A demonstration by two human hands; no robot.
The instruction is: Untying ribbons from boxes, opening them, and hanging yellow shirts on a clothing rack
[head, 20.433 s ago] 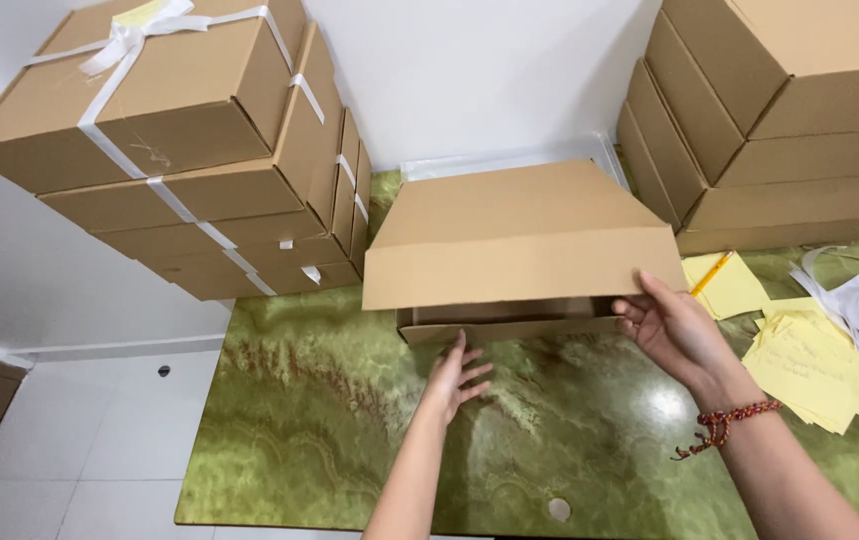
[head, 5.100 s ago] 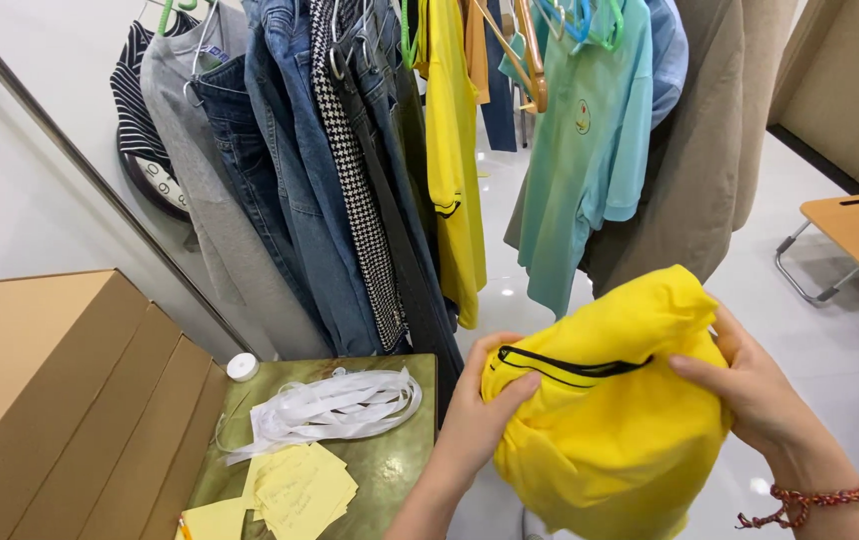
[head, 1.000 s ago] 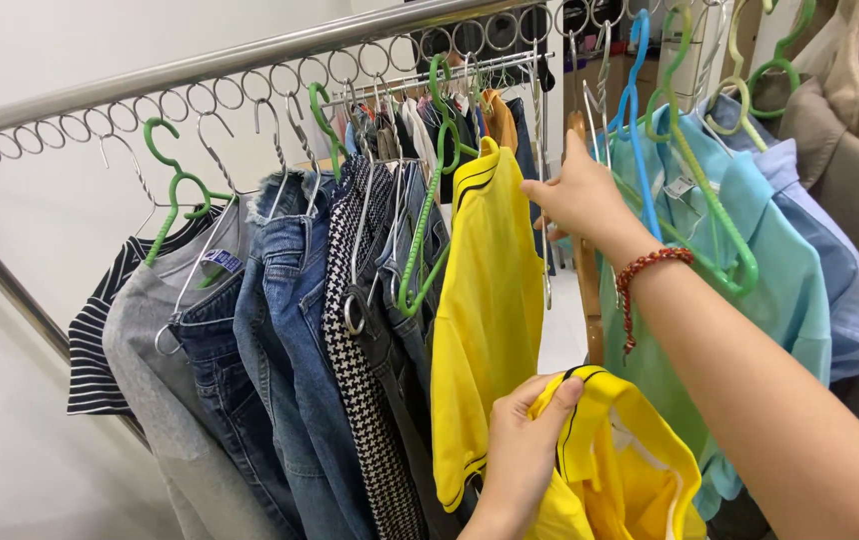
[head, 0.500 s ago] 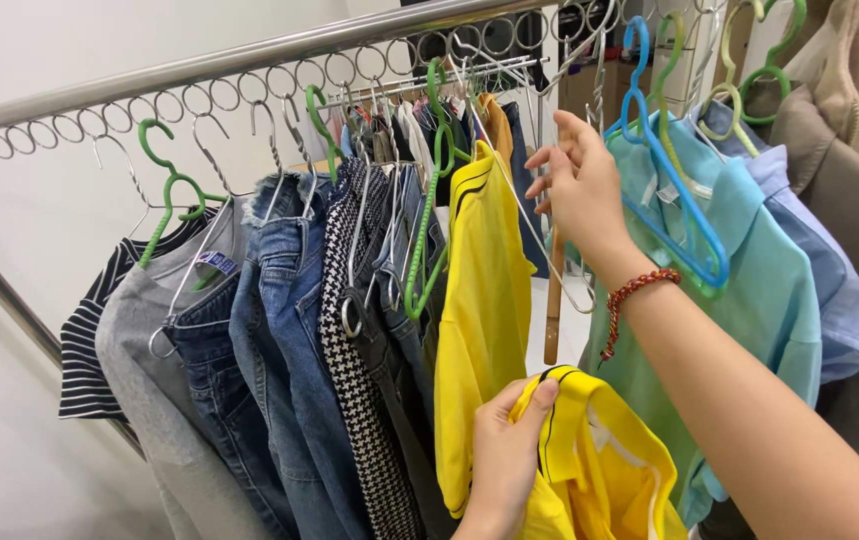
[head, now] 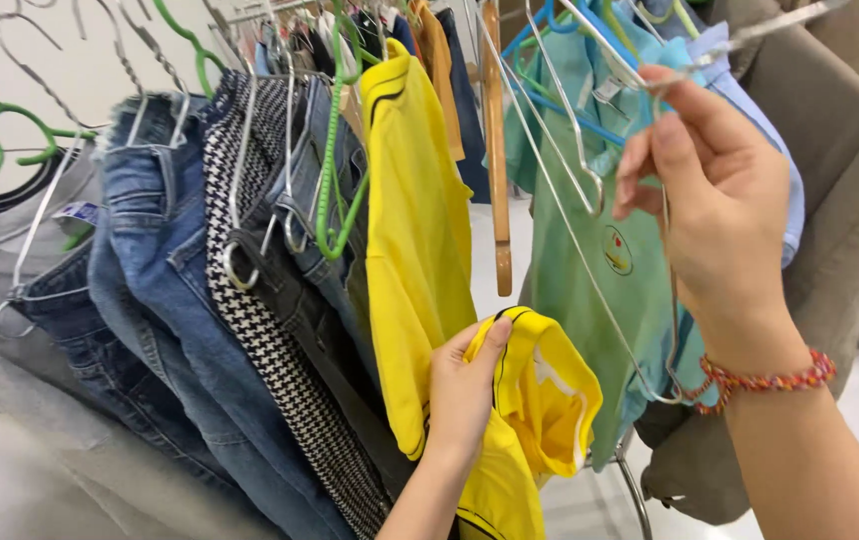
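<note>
My left hand grips a yellow shirt with black trim by its collar, low in the middle of the view. My right hand is raised at the upper right and pinches the top of a bare metal wire hanger, which hangs down in front of a green shirt. A red beaded bracelet circles my right wrist. A second yellow shirt hangs on the rack just left of my left hand.
A crowded clothes rack fills the view: several blue jeans, a black-and-white houndstooth garment, green plastic hangers, a wooden hanger. A taupe coat hangs at the right. Pale floor shows below right.
My right hand has drawn a wire hanger away from the rack and toward me. The view has closed in on the clothes. My left hand keeps hold of the yellow shirt.
</note>
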